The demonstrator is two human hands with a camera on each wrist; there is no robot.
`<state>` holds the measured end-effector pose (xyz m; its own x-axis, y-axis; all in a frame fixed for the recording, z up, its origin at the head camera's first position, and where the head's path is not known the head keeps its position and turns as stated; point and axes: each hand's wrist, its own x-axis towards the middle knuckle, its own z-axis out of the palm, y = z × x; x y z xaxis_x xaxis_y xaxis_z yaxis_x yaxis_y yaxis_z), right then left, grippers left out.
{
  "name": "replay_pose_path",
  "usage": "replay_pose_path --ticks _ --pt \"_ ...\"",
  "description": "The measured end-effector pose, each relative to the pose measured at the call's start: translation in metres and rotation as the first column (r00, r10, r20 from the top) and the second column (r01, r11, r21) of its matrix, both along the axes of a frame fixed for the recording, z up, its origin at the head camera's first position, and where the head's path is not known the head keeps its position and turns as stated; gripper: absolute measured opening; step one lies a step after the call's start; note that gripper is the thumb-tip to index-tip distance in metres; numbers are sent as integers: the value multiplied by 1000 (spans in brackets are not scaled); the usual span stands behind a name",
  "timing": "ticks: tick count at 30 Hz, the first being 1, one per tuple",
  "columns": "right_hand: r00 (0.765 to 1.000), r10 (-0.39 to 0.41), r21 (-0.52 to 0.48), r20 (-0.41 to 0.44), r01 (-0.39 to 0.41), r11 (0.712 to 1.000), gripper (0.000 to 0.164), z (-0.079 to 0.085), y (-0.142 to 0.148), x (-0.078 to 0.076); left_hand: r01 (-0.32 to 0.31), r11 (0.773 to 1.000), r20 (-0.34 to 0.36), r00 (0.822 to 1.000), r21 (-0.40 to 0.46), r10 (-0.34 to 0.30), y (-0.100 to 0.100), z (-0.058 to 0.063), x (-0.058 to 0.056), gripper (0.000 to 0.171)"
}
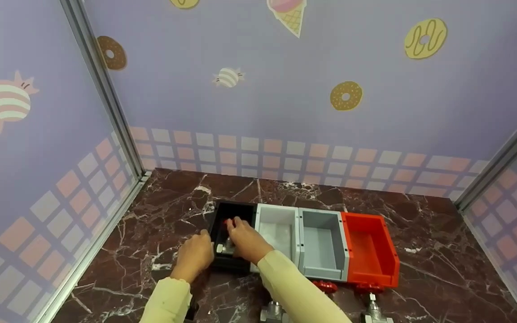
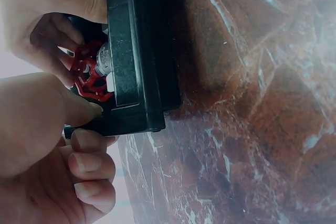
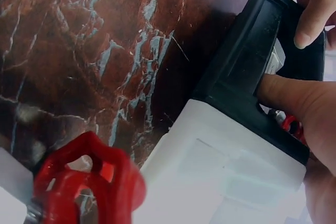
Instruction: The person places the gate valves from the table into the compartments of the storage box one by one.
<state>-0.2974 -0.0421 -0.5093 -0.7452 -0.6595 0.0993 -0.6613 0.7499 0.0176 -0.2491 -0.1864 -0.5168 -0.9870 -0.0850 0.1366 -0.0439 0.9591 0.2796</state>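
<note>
Your left hand (image 1: 194, 256) pinches the black bin (image 1: 231, 264) at its rim; your right hand (image 1: 248, 241) reaches inside, at the red-wheeled valve (image 1: 226, 248) — whether clamped cannot be told.

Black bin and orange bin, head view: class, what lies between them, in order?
Two bins fill that stretch in the head view: from the black bin, first the white bin, then the grey bin, reaching the orange bin.

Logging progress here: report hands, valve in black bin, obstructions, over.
Left hand gripping black bin. Right hand at red-wheeled valve inside, grip unclear. No visible obstruction.
</note>
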Motion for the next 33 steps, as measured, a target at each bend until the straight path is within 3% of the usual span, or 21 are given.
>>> replay_pose_path --ticks 6,12,22,27,33 --pt "999 -21 48 46 19 999 86 4 -2 1 -2 1000 -3 1000 -9 2 1 -1 -1 27" --pt "995 -31 34 95 28 999 84 8 -3 2 -6 1000 -15 1000 -8 6 -1 -1 -1 25" --pt "999 -17 84 42 14 996 79 1 -1 3 -4 1000 15 1000 -10 4 0 -1 -1 27" --pt "998 11 50 62 -14 999 77 4 1 5 8 1000 27 1000 -11 -7 -1 -1 -2 29" --pt "989 6 -44 151 1 999 79 10 4 7 22 1000 63 998 -3 -22 -6 2 -4 35"
